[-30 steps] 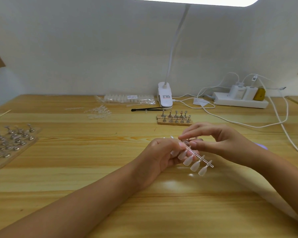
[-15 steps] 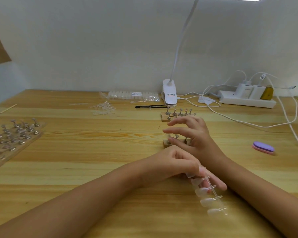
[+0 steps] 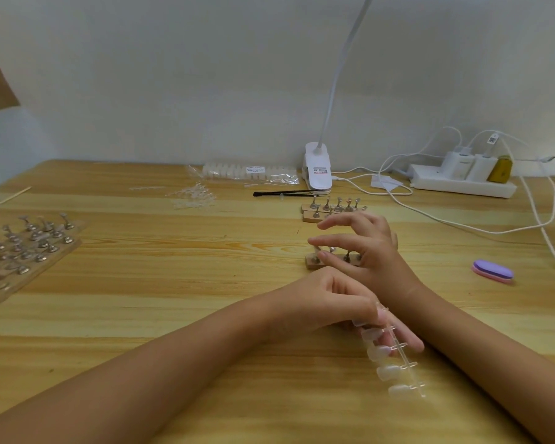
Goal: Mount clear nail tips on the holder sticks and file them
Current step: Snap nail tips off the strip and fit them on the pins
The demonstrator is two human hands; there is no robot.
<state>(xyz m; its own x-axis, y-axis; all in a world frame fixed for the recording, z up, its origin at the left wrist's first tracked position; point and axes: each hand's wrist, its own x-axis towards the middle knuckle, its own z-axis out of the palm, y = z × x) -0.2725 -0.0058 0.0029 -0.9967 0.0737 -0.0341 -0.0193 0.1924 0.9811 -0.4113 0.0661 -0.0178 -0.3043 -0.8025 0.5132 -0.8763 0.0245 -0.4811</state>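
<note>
My left hand (image 3: 327,302) rests on the table near the front, shut on a clear strip of nail tips (image 3: 394,357) that runs from its fingers toward me. My right hand (image 3: 366,248) crosses behind it and hovers over a small wooden holder block with metal sticks (image 3: 313,261). The thumb lies along the block's front, and the index and middle fingers are spread above it. Whether a tip sits between the lower fingers is hidden.
A second holder block (image 3: 314,211) stands just behind. A large board of holder sticks (image 3: 29,248) lies far left and a purple buffer block (image 3: 493,271) at the right. Lamp clip (image 3: 317,171), power strip (image 3: 462,184) with cables, black tool (image 3: 285,193) and bagged tips (image 3: 250,173) line the back.
My right hand left the strip and moved forward onto the small holder block. My left hand dropped toward me with the strip. Little has shifted in the last half second.
</note>
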